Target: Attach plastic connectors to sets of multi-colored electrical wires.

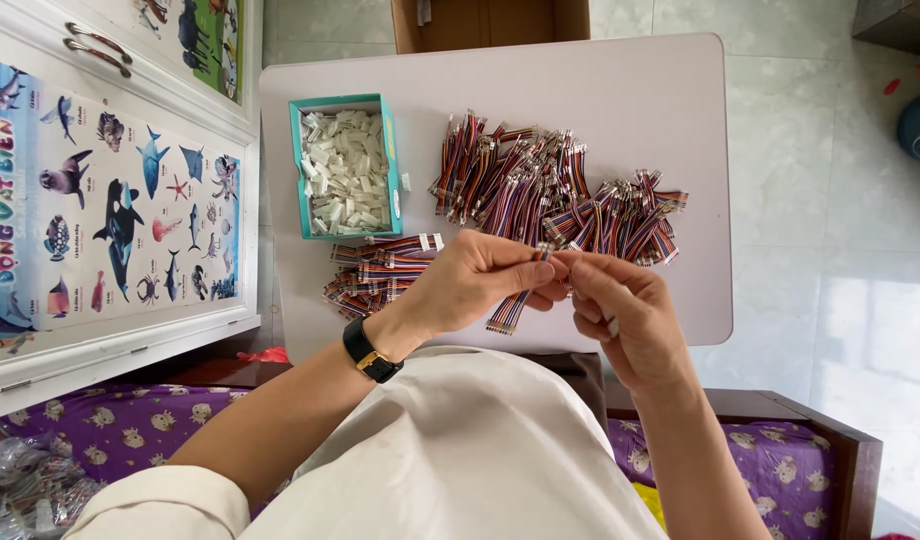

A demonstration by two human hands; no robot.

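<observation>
Head view: left hand (470, 280) pinches a short multicolour ribbon wire bundle (508, 312) w/ right hand (620, 320) fingertips at its top end. Small finished-looking pile (375, 275) left of hands; big loose heap (555, 195) beyond, teal box of white connectors (345, 170) nearly full — prob. early.

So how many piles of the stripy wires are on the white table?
2. A big loose pile of wires lies mid-table, right of the teal box; a smaller finished stack lies below the box, partly hidden by the left hand.
</observation>
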